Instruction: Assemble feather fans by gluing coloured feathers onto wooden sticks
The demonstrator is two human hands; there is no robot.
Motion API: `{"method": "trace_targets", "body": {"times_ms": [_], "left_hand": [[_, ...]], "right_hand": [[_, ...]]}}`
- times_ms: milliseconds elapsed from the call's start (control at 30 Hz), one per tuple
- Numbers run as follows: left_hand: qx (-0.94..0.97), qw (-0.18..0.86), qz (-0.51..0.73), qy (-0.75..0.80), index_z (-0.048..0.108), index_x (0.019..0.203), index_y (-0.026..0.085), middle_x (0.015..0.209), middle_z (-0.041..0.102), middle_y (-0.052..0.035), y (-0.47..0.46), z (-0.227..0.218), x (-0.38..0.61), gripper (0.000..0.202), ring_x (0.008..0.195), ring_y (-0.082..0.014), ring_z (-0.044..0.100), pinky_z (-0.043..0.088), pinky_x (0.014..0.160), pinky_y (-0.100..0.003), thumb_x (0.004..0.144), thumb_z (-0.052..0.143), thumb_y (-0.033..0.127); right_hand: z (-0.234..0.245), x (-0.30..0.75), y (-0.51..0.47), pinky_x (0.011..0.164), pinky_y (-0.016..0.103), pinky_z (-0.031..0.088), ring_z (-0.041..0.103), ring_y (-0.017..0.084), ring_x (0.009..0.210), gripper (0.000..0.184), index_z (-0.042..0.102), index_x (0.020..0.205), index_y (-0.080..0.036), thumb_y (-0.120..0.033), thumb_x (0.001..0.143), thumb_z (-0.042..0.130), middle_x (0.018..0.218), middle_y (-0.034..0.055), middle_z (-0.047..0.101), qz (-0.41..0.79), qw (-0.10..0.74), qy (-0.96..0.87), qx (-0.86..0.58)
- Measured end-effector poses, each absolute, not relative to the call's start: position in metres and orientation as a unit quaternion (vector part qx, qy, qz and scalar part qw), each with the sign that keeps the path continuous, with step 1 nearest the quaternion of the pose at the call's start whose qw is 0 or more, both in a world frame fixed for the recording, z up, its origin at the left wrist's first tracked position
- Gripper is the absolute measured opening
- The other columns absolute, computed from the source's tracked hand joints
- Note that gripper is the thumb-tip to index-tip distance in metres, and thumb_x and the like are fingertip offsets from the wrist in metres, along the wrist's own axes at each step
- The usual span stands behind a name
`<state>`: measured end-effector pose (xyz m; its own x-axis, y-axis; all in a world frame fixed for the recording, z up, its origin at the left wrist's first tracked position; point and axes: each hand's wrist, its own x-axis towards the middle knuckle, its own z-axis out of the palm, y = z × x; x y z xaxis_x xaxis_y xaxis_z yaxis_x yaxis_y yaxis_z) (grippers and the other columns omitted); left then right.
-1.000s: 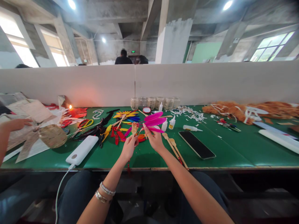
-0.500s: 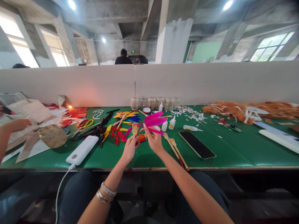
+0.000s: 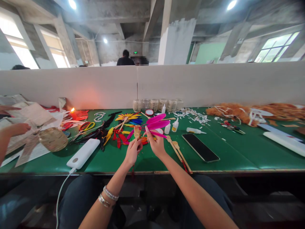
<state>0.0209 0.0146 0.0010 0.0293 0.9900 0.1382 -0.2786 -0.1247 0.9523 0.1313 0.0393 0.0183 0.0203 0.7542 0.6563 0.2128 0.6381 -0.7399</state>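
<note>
My left hand [image 3: 132, 153] is closed around the handle of a small wooden spoon-shaped stick [image 3: 137, 131], whose broad head points up and looks coated with something amber. Just to its right, my right hand [image 3: 156, 144] pinches a magenta feather [image 3: 160, 134] by its quill end, near the stick's head; whether they touch I cannot tell. Larger magenta feathers [image 3: 157, 125] show right behind my right fingers. Loose red feathers [image 3: 123, 140] and a fan of yellow feathers [image 3: 128, 117] lie beyond my hands. Two similar wooden sticks [image 3: 178, 152] rest beside my right wrist.
Small glue bottles [image 3: 175, 125] and a black phone [image 3: 200, 147] are to the right. A white power bank [image 3: 84, 153] with a cable lies left, near scissors [image 3: 88, 126] and a flame [image 3: 72, 109]. Glass jars [image 3: 154, 104] line the partition. A co-worker's hand [image 3: 20, 128] is far left.
My hands have barely moved; the stick's head has turned slightly and my right fingers have shifted a little left with the feather. At far left, the co-worker's hands have shifted.
</note>
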Motion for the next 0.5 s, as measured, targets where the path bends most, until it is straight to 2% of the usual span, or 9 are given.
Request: {"method": "trace_targets", "body": {"times_ms": [133,300,500], "left_hand": [[0.487,0.543,0.568,0.38,0.035,0.05,0.018,0.038,0.028,0.0073,0.0153,0.0014,0.021,0.041,0.035,-0.004,0.022,0.011,0.037,-0.02,0.063,0.057,0.05],[0.498,0.539,0.568,0.373,0.034,0.051,0.018,0.04,0.028,0.007,0.0141,0.0014,0.0219,0.041,0.038,-0.004,0.022,0.013,0.039,-0.021,0.065,0.056,0.049],[0.504,0.535,0.569,0.368,0.035,0.049,0.017,0.042,0.028,0.0063,0.0137,0.001,0.0219,0.04,0.04,-0.0046,0.023,0.014,0.041,-0.021,0.066,0.057,0.047]], "right_hand": [[0.0198,0.1359,0.0437,0.052,0.024,0.04,0.047,0.011,0.051,0.032,0.066,0.069,-0.017,-0.044,0.079,0.052,0.054,-0.0005,0.053,0.23,0.601,-0.671,-0.368],[0.0222,0.1381,0.0456,0.062,0.026,0.044,0.054,0.014,0.061,0.028,0.066,0.075,-0.018,-0.041,0.08,0.052,0.063,0.0,0.061,0.252,0.593,-0.679,-0.351],[0.0247,0.1353,0.0407,0.063,0.025,0.045,0.054,0.013,0.059,0.031,0.063,0.066,-0.017,-0.042,0.08,0.05,0.059,-0.0001,0.059,0.243,0.604,-0.671,-0.356]]}}
